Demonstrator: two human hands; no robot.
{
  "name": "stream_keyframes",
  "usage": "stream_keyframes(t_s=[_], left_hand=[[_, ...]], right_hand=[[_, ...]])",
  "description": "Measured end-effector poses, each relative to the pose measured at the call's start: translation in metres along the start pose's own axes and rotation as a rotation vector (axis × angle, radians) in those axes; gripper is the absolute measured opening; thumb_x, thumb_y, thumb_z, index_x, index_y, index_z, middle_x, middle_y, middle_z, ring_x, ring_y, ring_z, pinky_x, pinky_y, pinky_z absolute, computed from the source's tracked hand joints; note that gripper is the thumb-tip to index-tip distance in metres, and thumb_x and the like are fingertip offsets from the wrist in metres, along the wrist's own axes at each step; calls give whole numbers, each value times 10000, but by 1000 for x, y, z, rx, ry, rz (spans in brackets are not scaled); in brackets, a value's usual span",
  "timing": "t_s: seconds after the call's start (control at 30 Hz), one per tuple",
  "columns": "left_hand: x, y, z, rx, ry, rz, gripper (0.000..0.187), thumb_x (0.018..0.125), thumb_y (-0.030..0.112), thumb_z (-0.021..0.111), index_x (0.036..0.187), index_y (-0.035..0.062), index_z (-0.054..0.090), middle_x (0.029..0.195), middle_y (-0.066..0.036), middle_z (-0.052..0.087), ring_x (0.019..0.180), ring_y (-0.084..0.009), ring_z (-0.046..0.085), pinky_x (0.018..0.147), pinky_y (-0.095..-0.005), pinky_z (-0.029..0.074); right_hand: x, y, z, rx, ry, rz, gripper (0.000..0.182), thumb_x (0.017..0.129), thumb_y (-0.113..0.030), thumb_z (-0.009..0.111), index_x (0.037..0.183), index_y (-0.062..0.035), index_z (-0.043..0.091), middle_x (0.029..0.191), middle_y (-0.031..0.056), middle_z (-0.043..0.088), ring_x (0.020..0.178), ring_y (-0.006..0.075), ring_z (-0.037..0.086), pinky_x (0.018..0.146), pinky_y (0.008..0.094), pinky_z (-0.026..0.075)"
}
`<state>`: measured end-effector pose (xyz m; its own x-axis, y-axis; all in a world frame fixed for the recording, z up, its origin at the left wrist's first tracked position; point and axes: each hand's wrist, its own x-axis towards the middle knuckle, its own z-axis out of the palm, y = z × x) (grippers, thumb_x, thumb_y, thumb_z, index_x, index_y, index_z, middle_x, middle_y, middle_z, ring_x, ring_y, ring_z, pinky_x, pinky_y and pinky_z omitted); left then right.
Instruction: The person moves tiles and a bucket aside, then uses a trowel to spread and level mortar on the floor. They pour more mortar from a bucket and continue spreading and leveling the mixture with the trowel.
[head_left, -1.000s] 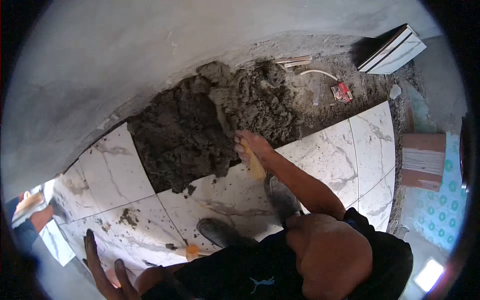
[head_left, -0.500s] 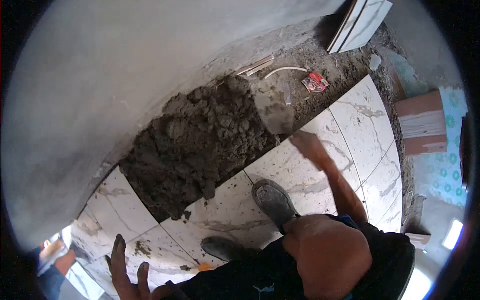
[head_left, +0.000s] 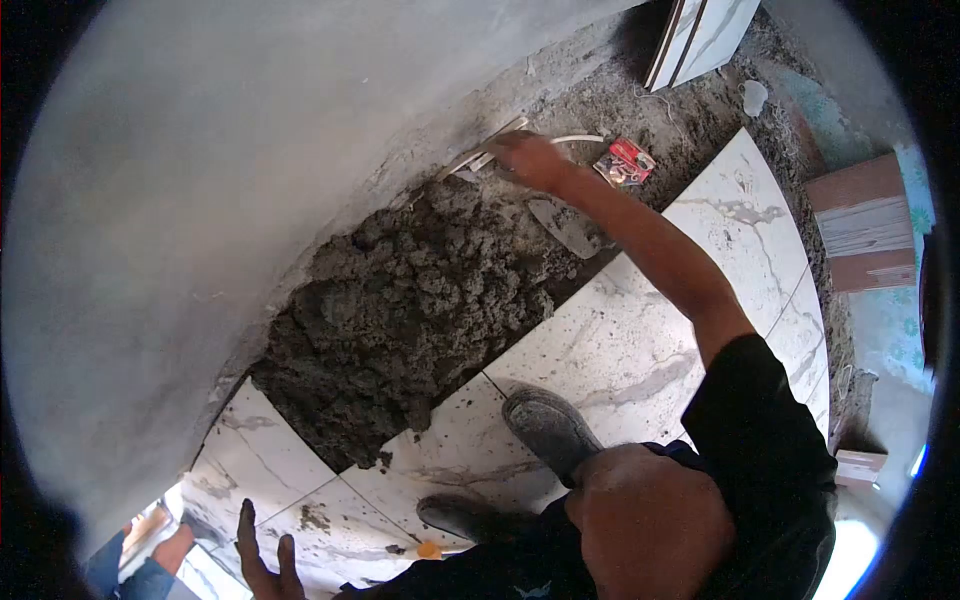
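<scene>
My right hand (head_left: 528,162) reaches across the mortar bed to the foot of the wall, its fingers closed on a thin wooden strip (head_left: 484,150). Just below it a grey trowel blade (head_left: 565,226) lies flat at the right end of the dark wet mortar (head_left: 400,290); its handle is hard to make out. At the lower left, my left hand (head_left: 268,560) is raised over the tiles, fingers apart and holding nothing. My dark, dusty shoes (head_left: 545,425) stand on the white marble-patterned tiles (head_left: 470,440) beside the mortar.
A red packet (head_left: 625,162) and a curved pale strip (head_left: 578,138) lie on the rough ground. Spare tiles (head_left: 700,42) lean upright at the top. A cardboard piece (head_left: 865,222) lies at right. Another person's arm (head_left: 172,550) shows at the lower left.
My right hand has left the trowel beside the tile edge and moved up and left to the strip by the wall. The strip has shifted slightly left. My left hand stays open.
</scene>
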<state>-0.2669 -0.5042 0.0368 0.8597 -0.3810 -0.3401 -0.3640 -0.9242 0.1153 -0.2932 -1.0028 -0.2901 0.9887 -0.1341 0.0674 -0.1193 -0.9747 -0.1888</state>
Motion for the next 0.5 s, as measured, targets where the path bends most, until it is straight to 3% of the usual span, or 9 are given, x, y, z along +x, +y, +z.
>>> stream_keyframes(t_s=[0.07,0.13,0.23,0.3,0.33,0.4,0.43,0.5], left_hand=[[-3,-5,6,-91,72,-57,461,774,149,540,1197,3,432,1237,-151,451,1169,-288,393,1007,-420,234],[-7,7,-6,-17,23,-89,463,802,169,549,1224,33,415,1238,-148,452,1155,-279,411,978,-387,280],[-15,4,-7,46,-30,-104,461,835,204,553,1251,77,399,1238,-146,453,1133,-270,436,947,-360,327],[-21,3,-8,71,-62,-124,451,841,208,545,1250,86,400,1232,-150,457,1126,-269,442,952,-372,314],[-24,3,-8,69,-63,-122,453,843,213,540,1256,98,391,1230,-140,460,1137,-273,432,986,-409,266],[-31,4,-10,72,-70,-138,453,846,220,534,1258,103,388,1233,-131,459,1145,-274,424,1000,-431,235],[-33,4,-10,74,-78,-154,453,848,227,529,1261,109,384,1236,-121,458,1153,-275,417,1014,-452,204],[-40,-4,-9,70,-92,-140,460,849,243,521,1266,113,376,1249,-101,449,1167,-269,404,1026,-474,171]], right_hand=[[20,-4,25,-100,5,-58,433,797,-310,526,1175,-106,468,1159,134,495,1099,296,445,907,412,372],[23,-2,47,-201,7,-117,437,798,-318,522,1174,-101,472,1185,122,477,1141,289,410,936,416,345],[24,4,53,-451,90,-154,408,780,-288,537,1131,-83,499,1106,115,511,1023,258,481,847,412,386],[20,4,37,-582,-37,-325,291,747,-225,541,980,-55,573,1005,123,538,945,245,505,801,388,386],[18,10,31,-585,-36,-323,291,747,-225,541,980,-55,573,1005,123,538,945,245,505,801,388,386],[6,43,18,-616,-239,-173,179,707,-191,545,810,-55,598,878,120,554,892,248,520,797,375,374],[-8,74,16,-530,-83,-178,153,666,-184,561,738,-51,581,773,110,547,827,259,527,790,365,374],[-48,122,-22,-734,-36,-147,171,658,-174,519,781,-57,539,809,95,514,823,243,493,776,358,372]])
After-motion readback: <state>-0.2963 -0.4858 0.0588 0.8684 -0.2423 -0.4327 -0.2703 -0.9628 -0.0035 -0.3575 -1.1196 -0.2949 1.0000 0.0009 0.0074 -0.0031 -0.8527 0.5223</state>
